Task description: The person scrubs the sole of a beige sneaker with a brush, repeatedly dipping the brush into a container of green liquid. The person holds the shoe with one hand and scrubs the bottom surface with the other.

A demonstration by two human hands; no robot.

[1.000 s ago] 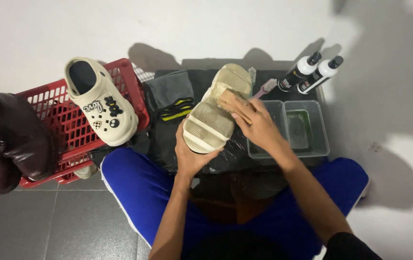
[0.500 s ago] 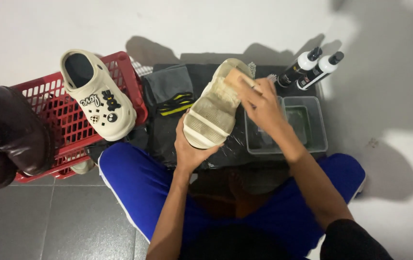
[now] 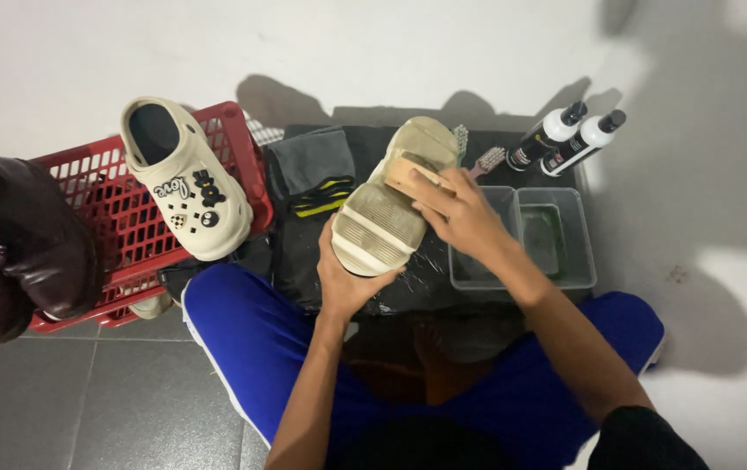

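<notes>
right hand [image 3: 465, 213] is clamping a wooden brush [image 3: 410, 174] and pressing it onto the sole of a beige sandal [image 3: 391, 204], up near the far end. left hand [image 3: 345, 277] is gripping the sandal's near end from below, fingers wrapped around the edge, holding it tilted sole-up over a black mat [image 3: 408, 278] in front of the crossed legs in blue pants [image 3: 260, 348]. hands are apart, one at each end of the sandal. to be doing this well, probably: keeping the left grip firm so the sandal is not twisting, working the brush along the grooves in short strokes, staying over the mat so the dirt is falling there. just right of the right hand a clear double tub [image 3: 530, 235] is sitting, one side greenish, contents hard to tell. a small pinkish brush [image 3: 488, 160] is lying just beyond the tub, bristles up. past that, two bottles [image 3: 569, 137] are lying side by side, slanted, white bodies with black caps and dark labels with a red stripe, print too small to make out. left of the sandal a grey cloth [image 3: 308, 161] and a black item with yellow stripes [image 3: 321, 197] are lying on the mat. further left a cream clog [image 3: 186, 187] with small dark charms is resting on a red crate [image 3: 112, 226]. a dark brown shoe [image 3: 16, 244] is hanging over the crate's left edge.
</notes>
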